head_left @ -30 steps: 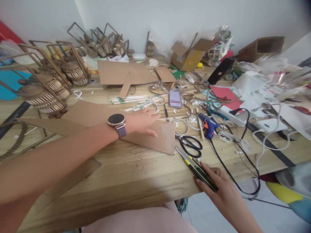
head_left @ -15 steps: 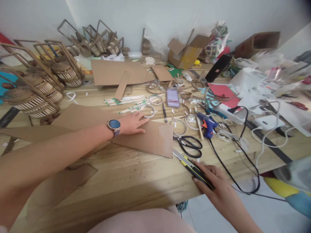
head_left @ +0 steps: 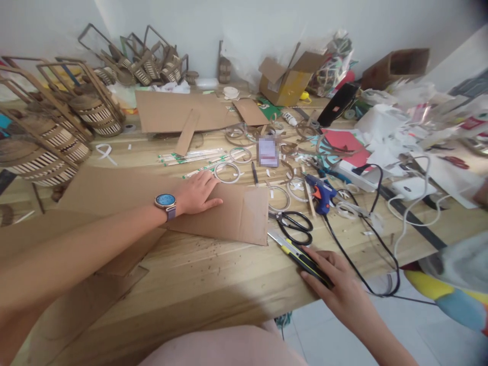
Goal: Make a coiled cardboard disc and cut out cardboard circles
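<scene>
Your L hand [head_left: 196, 193] is palm-down on the flat brown corrugated cardboard sheet [head_left: 240, 216], fingers fairly close, thumb out to the side, nothing gripped. Your R hand [head_left: 339, 284] is wrapped round the black-and-yellow utility knife [head_left: 301, 259], w/ its silver blade out; the tip is right by the sheet's R edge, though can't tell if it's touching.

The sheet lies on the pale wood-grain table [head_left: 213, 284], directly in front of you, w/ more brown cardboard [head_left: 114, 284] below your L forearm. Black-handled scissors [head_left: 285, 222] sit just past the knife, w/ the blue-and-orange glue gun [head_left: 322, 195] beyond, to the R.

Handling, as far as I can judge: sheet's prob. light and fairly stiff, but it'd bend along its creases, & the smooth face could slide, so a flat palm well in from the edge suits it; for lifting, take opp. edges. Knife's prob. light & rigid, w/ the long thin blade its fragile bit, so hold the handle only, well back from the metal, & mind your L fingers re: that edge.
</scene>
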Demonstrator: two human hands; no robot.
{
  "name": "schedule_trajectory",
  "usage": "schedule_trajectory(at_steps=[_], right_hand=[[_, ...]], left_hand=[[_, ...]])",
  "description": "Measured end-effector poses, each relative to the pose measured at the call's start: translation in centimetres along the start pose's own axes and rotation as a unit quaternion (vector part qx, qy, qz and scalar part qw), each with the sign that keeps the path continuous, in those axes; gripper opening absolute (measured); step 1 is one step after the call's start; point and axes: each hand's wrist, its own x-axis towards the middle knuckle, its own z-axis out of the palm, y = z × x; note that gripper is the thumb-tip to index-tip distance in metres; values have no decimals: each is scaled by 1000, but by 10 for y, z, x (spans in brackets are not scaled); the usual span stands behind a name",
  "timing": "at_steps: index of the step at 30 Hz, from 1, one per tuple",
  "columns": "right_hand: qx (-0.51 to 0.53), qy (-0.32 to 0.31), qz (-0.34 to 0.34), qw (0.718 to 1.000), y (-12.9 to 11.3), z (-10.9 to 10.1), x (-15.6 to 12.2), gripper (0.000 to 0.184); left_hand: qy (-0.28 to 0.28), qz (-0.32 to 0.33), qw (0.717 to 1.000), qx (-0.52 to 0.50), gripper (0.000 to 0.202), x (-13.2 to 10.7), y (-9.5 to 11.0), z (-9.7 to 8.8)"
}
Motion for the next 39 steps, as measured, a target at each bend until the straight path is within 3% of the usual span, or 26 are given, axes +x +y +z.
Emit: schedule_trajectory(at_steps=[7, 19, 31, 39], right_hand=[[-3, -10, -41, 999, -6, 5, 1, 43], [4, -5, -39, 999, -16, 13, -7, 43], [7, -12, -21, 1000, -27, 16, -19, 42], [-4, 32, -3, 999, -35, 31, -26, 42]], left_hand=[[-10, -22, 1000, 7, 61, 2, 2, -1], [-61, -34, 997, -13, 60, 5, -1, 14], [-77, -48, 995, -30, 60, 7, 2, 12], [-84, -56, 994, -30, 61, 7, 4, 8]])
